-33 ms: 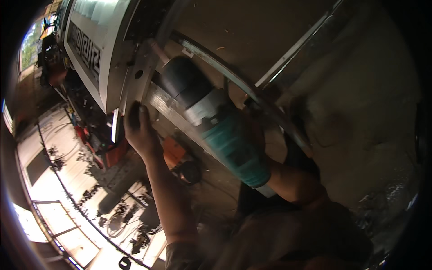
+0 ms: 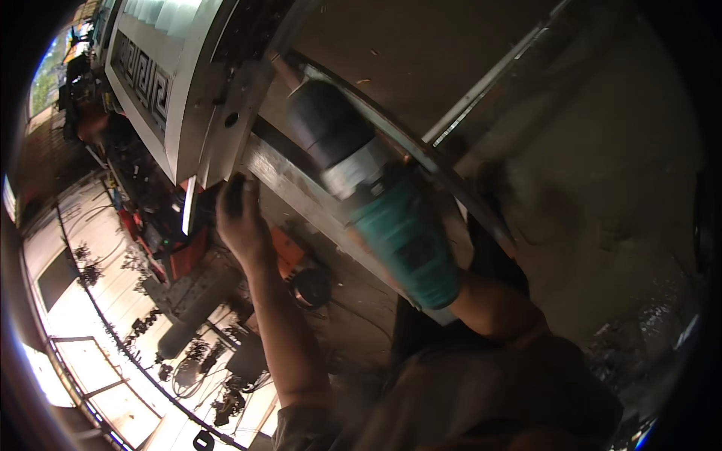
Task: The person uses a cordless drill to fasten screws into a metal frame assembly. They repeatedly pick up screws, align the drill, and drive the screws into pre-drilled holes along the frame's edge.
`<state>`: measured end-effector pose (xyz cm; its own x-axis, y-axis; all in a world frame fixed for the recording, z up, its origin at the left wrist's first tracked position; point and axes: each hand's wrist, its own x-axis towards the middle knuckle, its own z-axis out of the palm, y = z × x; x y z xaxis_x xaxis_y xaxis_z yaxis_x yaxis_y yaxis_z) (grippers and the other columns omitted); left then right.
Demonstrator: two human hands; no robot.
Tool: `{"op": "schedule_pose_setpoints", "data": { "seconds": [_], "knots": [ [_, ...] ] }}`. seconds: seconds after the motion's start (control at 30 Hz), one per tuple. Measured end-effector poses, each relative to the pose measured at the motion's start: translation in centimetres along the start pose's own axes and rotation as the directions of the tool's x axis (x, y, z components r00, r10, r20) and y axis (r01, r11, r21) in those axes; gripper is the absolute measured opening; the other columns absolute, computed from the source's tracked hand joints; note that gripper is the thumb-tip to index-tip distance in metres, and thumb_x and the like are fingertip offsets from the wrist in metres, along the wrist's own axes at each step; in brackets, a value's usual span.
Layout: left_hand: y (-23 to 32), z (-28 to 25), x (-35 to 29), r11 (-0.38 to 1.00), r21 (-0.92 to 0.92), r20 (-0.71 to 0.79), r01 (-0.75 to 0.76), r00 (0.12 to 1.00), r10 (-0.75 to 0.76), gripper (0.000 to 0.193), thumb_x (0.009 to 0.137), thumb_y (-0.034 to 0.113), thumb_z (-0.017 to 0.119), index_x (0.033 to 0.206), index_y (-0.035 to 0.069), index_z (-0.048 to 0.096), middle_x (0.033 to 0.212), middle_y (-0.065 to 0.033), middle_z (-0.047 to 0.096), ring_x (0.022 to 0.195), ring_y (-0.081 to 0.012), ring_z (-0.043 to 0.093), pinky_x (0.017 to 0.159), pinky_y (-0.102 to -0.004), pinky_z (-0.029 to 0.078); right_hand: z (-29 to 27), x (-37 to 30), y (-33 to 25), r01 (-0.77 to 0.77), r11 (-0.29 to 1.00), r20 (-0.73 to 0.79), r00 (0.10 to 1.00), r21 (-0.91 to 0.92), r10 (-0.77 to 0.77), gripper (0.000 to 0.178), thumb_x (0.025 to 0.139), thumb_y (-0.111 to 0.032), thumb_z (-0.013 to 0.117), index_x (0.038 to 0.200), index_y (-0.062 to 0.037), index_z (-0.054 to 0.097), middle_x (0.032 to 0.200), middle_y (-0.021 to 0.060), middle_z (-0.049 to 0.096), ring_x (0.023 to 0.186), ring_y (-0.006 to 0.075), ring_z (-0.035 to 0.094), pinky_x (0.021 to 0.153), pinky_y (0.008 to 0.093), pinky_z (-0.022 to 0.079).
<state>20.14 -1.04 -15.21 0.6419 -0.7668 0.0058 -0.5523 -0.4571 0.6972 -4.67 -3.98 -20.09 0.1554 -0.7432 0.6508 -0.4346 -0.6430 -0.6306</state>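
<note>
My right hand point(image 2: 468, 295) grips the teal handle of a power drill point(image 2: 376, 203) and is mostly hidden behind it. The drill's black and silver front end point(image 2: 327, 124) points up at a grey metal frame point(image 2: 248, 98). My left hand point(image 2: 241, 218) reaches up and presses with closed fingers against the lower edge of that frame, beside a long metal bar point(image 2: 301, 192). A white panel with a dark key-pattern border point(image 2: 150, 68) is fixed above the frame.
An orange power tool point(image 2: 297, 263) lies on the floor below my left arm. Red and black tools point(image 2: 162, 225) and cables are piled to the left. Ornate metal railings point(image 2: 135, 361) lie on the bright ground. A thin metal rail point(image 2: 489, 79) runs along the dark wall to the right.
</note>
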Motion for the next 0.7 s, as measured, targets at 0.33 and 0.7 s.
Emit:
{"op": "schedule_pose_setpoints", "data": {
  "seconds": [0.33, 0.7],
  "knots": [
    [-0.9, 0.9, -14.2, 0.953, -0.023, 0.250, 0.301, 0.925, -0.286, 0.037, 0.090, 0.019, 0.075, 0.122, 0.001, 0.068, 0.110, -0.0123, 0.071, 0.099, -0.0232, 0.066, 0.090, -0.0346, 0.051, -16.1, 3.2, -3.5, -0.845, 0.341, 0.583, 0.532, 0.412, 0.614, 0.021, 0.098, -0.025, 0.068, 0.106, -0.0057, 0.065, 0.093, 0.0005, 0.063, 0.087, 0.0111, 0.059, 0.079, 0.0289, 0.048],
    [4.3, 3.5, -17.1, 0.980, 0.134, 0.410, -0.148, 0.909, 0.081, 0.047, 0.082, 0.023, 0.079, 0.124, 0.005, 0.065, 0.116, -0.0190, 0.067, 0.107, -0.0380, 0.064, 0.092, -0.0466, 0.051, -24.5, 1.2, -5.3, -0.957, 0.170, 0.419, 0.258, 0.237, 0.870, 0.017, 0.096, -0.022, 0.071, 0.099, -0.0050, 0.068, 0.089, 0.0012, 0.066, 0.086, 0.0129, 0.061, 0.081, 0.0303, 0.049]
  ]
}}
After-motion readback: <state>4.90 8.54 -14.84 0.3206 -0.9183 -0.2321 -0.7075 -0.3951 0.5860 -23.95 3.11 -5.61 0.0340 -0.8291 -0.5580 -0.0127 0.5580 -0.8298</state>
